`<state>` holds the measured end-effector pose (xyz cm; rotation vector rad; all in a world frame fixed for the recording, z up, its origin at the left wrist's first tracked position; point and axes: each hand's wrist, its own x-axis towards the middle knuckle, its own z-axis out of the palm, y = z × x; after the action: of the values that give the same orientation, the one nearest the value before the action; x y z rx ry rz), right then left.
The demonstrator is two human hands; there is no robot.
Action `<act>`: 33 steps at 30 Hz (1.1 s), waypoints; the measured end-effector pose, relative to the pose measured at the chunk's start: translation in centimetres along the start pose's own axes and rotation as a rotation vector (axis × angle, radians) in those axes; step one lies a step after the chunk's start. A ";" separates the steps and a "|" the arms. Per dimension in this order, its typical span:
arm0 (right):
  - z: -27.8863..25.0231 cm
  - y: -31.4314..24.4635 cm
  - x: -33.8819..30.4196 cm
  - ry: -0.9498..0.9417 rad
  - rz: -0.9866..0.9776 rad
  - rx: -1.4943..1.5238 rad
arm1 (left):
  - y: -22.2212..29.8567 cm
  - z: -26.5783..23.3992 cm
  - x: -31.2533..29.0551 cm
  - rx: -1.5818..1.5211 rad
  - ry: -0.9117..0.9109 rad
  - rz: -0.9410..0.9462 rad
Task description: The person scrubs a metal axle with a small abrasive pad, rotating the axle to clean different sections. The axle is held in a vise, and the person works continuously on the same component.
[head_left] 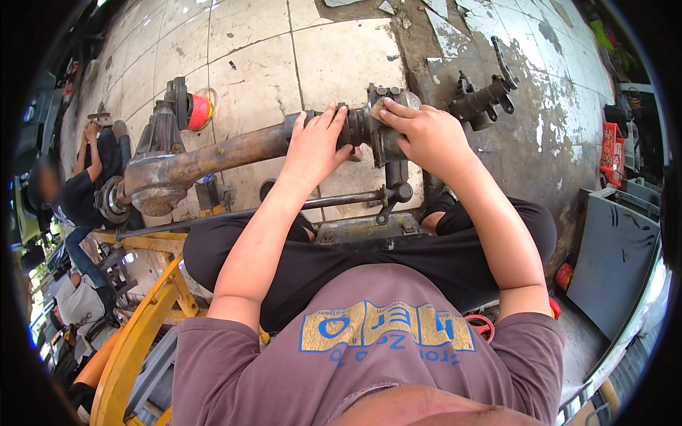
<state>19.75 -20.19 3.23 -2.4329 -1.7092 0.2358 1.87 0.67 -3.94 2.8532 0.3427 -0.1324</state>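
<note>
Lying across in front of me is a rusty vehicle axle housing with a bulky differential casing at its left. My left hand rests over the tube near its right end, fingers stretched out and apart. At the flanged, bolted end piece, my right hand presses a small tan scrap against the metal with its fingertips. Whether the scrap is cloth or abrasive paper, I cannot tell. Below the axle runs a thin steel rod with a ball-jointed end close to my legs.
A dark metal steering part lies on the worn floor at right. Behind the axle stands a red-and-yellow tin. A yellow frame is at left, a grey cabinet and red crate at right. Another person sits far left.
</note>
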 end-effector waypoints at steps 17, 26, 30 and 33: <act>-0.6 0.2 0.2 -0.021 0.009 -0.009 | -0.1 0.2 0.1 -0.003 0.013 0.005; 0.1 0.3 0.0 0.012 0.005 0.027 | 0.0 0.3 -0.3 -0.008 0.019 0.002; -0.1 -0.2 0.0 0.006 0.011 0.001 | 0.1 0.0 0.0 -0.010 0.007 0.001; 0.1 -0.3 0.0 0.017 0.024 0.024 | 0.0 0.2 0.0 -0.014 0.021 0.005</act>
<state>19.43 -20.13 3.24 -2.4323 -1.6610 0.2363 1.84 0.63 -4.16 2.8436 0.3397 -0.0983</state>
